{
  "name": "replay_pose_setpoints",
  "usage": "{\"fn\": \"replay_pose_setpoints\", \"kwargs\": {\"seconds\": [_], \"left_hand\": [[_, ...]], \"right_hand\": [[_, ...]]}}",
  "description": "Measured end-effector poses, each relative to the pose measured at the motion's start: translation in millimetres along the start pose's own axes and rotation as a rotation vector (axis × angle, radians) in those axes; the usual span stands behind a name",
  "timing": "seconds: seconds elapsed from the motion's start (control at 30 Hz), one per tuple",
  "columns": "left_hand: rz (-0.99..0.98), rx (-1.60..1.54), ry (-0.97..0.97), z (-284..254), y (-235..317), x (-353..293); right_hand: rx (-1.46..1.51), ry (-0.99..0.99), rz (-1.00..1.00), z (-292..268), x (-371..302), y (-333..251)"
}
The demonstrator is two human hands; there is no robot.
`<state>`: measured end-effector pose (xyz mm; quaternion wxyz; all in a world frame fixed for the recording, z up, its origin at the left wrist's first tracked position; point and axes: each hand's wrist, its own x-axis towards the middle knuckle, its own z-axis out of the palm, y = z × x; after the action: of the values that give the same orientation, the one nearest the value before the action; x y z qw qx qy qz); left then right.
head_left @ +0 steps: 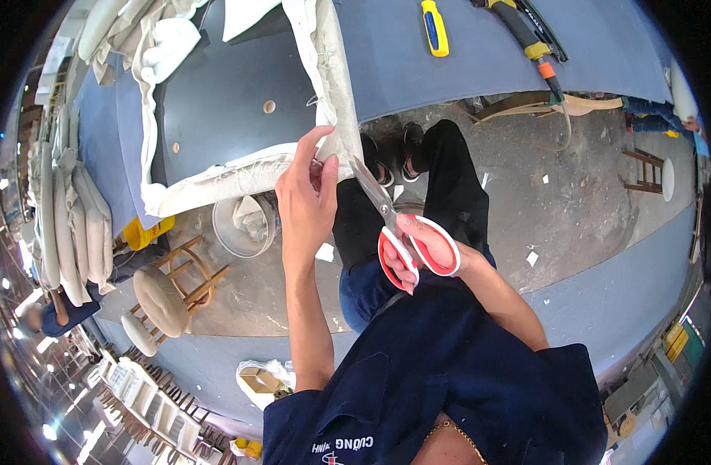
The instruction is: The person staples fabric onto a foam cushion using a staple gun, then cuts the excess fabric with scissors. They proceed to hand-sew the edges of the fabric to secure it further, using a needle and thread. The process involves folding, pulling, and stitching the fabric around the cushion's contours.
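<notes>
A chair seat panel, its dark backing board point(231, 93) facing up, is edged with beige fabric point(228, 177) and a frayed white lining. At its near right corner is my left hand point(305, 194). Its index finger and thumb lie on either side of the fabric edge, and the other fingers curl under, apparently gripping the cloth; their tips are partly hidden. My right hand point(425, 248) holds a pair of scissors point(385, 208) with red and white handles. The blades point up and left, their tips close beside the fabric corner.
On the blue-grey table point(386, 77) lie a yellow and blue screwdriver point(434, 29) and a hose-fed air tool point(518, 31). Below stand a white bucket point(243, 232) with scraps and a round stool point(162, 298). Padded panels point(69, 217) are stacked at left, near another person point(57, 314).
</notes>
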<state>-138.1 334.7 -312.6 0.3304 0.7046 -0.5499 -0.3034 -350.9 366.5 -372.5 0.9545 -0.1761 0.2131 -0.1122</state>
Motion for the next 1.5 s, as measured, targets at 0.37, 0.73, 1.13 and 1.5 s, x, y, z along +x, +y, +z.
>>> {"fn": "replay_pose_setpoints", "kwargs": {"seconds": [0.37, 0.73, 1.13, 1.5], "left_hand": [[-0.031, -0.463, 0.133, 19.0, -24.5, 4.3], [0.023, -0.553, -0.012, 10.6, -37.6, -0.2], [-0.026, -0.689, -0.065, 3.8, -38.5, 3.1], [0.108, -0.837, -0.016, 14.7, -61.7, 1.7]], "right_hand": [[0.074, -0.055, 0.119, -2.7, -10.0, -19.6], [-0.012, 0.140, -0.087, 13.2, 19.4, -2.7], [-0.107, -0.003, 0.079, -16.4, 3.5, -21.0], [-0.083, 0.051, -0.038, -12.3, 43.0, -26.7]]}}
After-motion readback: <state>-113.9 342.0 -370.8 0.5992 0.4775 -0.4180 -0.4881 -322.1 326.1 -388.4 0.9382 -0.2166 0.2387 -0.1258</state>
